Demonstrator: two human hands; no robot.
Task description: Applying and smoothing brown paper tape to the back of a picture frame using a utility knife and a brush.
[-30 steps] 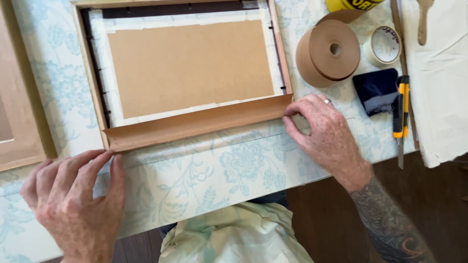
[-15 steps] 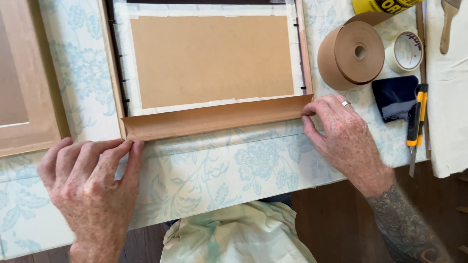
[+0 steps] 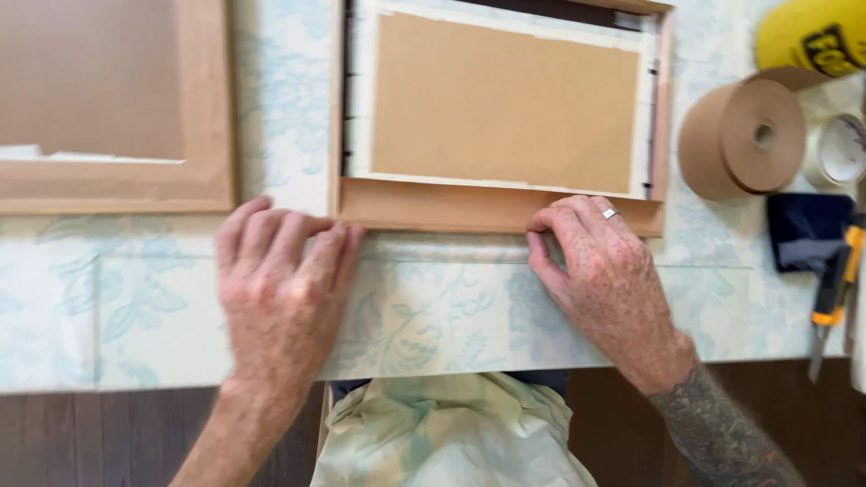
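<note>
1. We see the left hand [image 3: 284, 289] lying flat and palm down on the tabletop [image 3: 135, 316], which is covered in a pale floral cloth. Its fingers are stretched out and slightly spread, and it grips nothing.
2. The left fingertips [image 3: 347, 236] touch the near left corner of the picture frame [image 3: 336, 108], just where the brown paper strip [image 3: 433, 207] begins.
3. The right hand [image 3: 600, 271] rests on the same strip further right, fingers curled down and pressing the paper onto the frame's near edge. It closes around nothing, though its thumb seems tucked against the edge, which we cannot see clearly.
4. A silver ring [image 3: 611, 214] sits on 1 finger of the right hand.
5. The frame lies face down near the middle of the tabletop, and its brown backing board [image 3: 505, 104] fills the opening.
6. A second frame [image 3: 117, 189] lies to the left, well apart from both hands.
7. To the right stand a brown paper tape roll [image 3: 722, 149] and a pale tape roll [image 3: 839, 149], just beside each other.
8. A dark blue cloth [image 3: 798, 225] lies below them, with a yellow-handled utility knife [image 3: 834, 293] partly over it.
</note>
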